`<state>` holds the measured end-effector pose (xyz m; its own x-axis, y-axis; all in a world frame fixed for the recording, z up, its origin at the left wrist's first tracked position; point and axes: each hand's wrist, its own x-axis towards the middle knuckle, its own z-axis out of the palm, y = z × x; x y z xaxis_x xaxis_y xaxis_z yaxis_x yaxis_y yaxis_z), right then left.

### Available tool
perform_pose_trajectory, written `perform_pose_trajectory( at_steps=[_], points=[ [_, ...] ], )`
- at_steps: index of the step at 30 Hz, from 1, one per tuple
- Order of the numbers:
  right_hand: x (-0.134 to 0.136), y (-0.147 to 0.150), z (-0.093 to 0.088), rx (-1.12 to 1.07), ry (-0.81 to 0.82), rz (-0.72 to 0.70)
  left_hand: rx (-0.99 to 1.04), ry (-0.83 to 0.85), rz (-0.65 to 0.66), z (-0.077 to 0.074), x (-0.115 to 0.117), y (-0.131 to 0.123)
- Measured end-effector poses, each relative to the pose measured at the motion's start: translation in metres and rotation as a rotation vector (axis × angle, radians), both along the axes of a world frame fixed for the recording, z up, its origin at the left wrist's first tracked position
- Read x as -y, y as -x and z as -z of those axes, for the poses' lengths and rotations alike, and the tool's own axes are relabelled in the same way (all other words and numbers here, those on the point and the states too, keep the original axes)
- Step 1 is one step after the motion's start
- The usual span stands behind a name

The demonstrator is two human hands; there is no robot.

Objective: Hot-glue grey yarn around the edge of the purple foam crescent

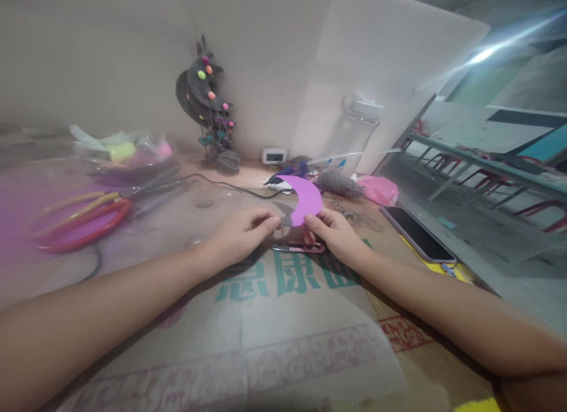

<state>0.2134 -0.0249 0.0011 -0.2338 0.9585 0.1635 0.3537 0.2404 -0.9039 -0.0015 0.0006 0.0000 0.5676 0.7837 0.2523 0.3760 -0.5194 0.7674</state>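
A purple crescent-shaped cutout [310, 198] is held up over the table between both hands. Its lower left tip is covered by something grey, perhaps yarn. My left hand [248, 230] pinches at this grey end with thumb and forefinger. On the crescent's lower right edge, my right hand [334, 230] grips it between thumb and fingers. Just beneath the hands lies a small metal tool with a pinkish handle [305, 247]. Behind the crescent rests a ball of grey yarn [340, 184], with loose strands trailing towards the right hand.
Large red-handled scissors [88, 234] lie at left, near a clear plastic bag of colourful bits [126, 152]. A dark moon-shaped hanging ornament with pompoms [206, 99] is against the wall. At the back are a small digital clock [274, 156] and a clear bottle [349, 131]. A phone [419, 234] lies right.
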Motion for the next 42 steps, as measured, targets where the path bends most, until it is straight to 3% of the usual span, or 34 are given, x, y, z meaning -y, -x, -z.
perform_pose_trajectory(
  at_steps=[14,27,34,42],
  points=[
    [-0.0021,0.0002,0.0035,-0.108,0.041,-0.026,0.038,-0.036,0.041,0.0068,-0.0050,0.0002],
    [-0.0012,0.0008,0.0035,-0.035,0.014,0.011,-0.047,-0.080,0.032,0.0039,-0.0018,-0.0003],
    [-0.0013,0.0019,0.0041,-0.031,-0.010,0.017,0.005,-0.022,-0.039,0.0041,-0.0009,-0.0025],
    [-0.0013,-0.0003,0.0047,-0.004,0.009,0.001,0.021,-0.087,-0.056,0.0022,0.0014,-0.0014]
  ],
)
